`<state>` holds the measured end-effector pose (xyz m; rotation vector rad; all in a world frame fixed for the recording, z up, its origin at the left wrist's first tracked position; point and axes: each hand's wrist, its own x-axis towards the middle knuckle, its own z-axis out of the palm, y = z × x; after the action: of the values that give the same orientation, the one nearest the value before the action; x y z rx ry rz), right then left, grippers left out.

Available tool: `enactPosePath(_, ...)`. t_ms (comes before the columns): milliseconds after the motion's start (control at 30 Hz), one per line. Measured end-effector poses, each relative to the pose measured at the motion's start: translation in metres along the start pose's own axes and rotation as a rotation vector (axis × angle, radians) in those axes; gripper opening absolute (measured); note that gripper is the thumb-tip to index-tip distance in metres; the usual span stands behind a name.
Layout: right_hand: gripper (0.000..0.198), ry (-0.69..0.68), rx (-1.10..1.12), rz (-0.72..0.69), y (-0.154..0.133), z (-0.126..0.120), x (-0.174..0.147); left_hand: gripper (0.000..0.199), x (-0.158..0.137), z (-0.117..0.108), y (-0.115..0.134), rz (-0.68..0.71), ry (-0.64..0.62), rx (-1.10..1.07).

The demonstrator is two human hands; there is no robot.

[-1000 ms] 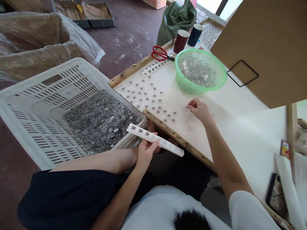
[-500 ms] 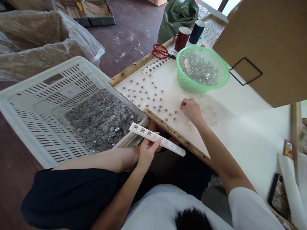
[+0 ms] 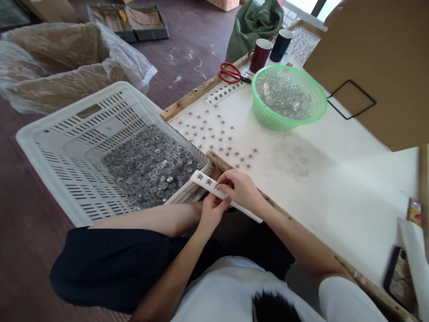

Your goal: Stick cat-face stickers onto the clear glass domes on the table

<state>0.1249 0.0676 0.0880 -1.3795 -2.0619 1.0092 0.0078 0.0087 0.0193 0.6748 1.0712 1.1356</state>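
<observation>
My left hand [image 3: 213,210] grips a white strip of stickers [image 3: 246,212] from below, near its middle, over my lap. Small dark animal-face stickers [image 3: 208,182] show at the strip's far end. Thumb and fingertips of my right hand [image 3: 239,188] are pinched together at the third sticker, which they mostly cover. On the white table [image 3: 351,188], several rows of the same small stickers [image 3: 220,139] lie spaced out, apparently on clear round pieces. A few bare clear discs [image 3: 304,172] lie to their right.
A green basket [image 3: 288,123] of clear pieces stands on the table, near red-handled scissors [image 3: 229,73], a maroon mug [image 3: 260,56] and a dark blue mug [image 3: 281,45]. A white crate [image 3: 63,165] holds many clear pieces at left. A cardboard box [image 3: 375,53] stands at right.
My right hand has moved from the stickers on the table to the strip in my left hand, its fingertips now at the third sticker. One more sticker lies on the table where it was.
</observation>
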Motion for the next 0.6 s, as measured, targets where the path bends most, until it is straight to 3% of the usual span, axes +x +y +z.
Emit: enactPosePath(600, 0.008, 0.161, -0.037, 0.016, 0.008, 0.013, -0.014, 0.037, 0.004, 0.001, -0.002, -0.004, 0.005, 0.014)
